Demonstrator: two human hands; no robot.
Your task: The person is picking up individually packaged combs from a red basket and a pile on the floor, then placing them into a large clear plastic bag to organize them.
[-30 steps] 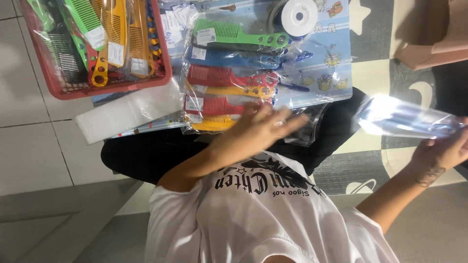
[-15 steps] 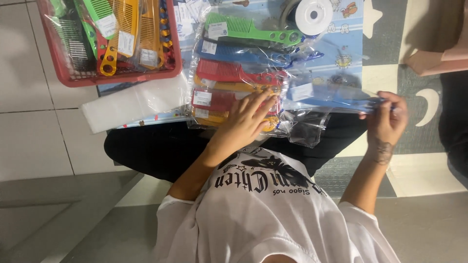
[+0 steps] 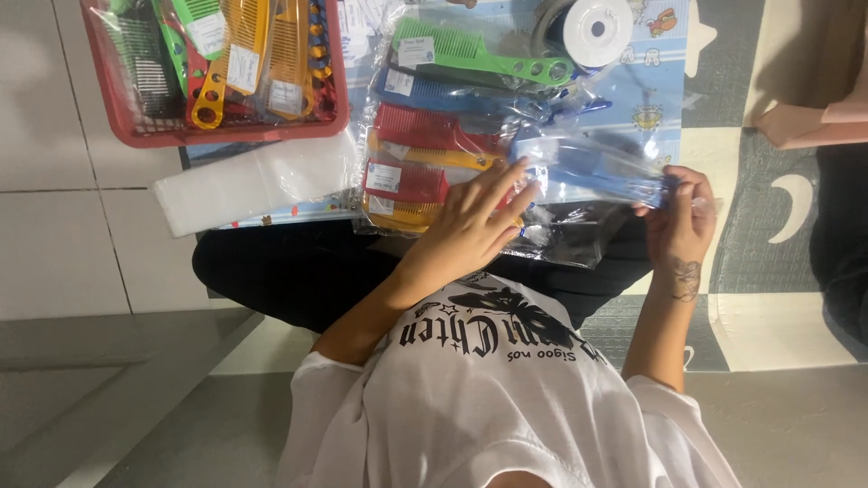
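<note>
From the head camera, the left hand [image 3: 475, 226] lies flat, fingers spread, on the pile of bagged combs [image 3: 434, 136]. Just right of the pile, the right hand [image 3: 678, 217] pinches the end of a clear bag [image 3: 588, 172] holding a blue comb. The red basket [image 3: 122, 126] sits left of the pile.

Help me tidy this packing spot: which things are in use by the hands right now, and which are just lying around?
In use:
- left hand on the stack of bagged combs
- right hand pinching the clear bag with a blue comb inside

Lying about:
- red basket of combs
- white tape roll
- pile of empty clear bags
</note>
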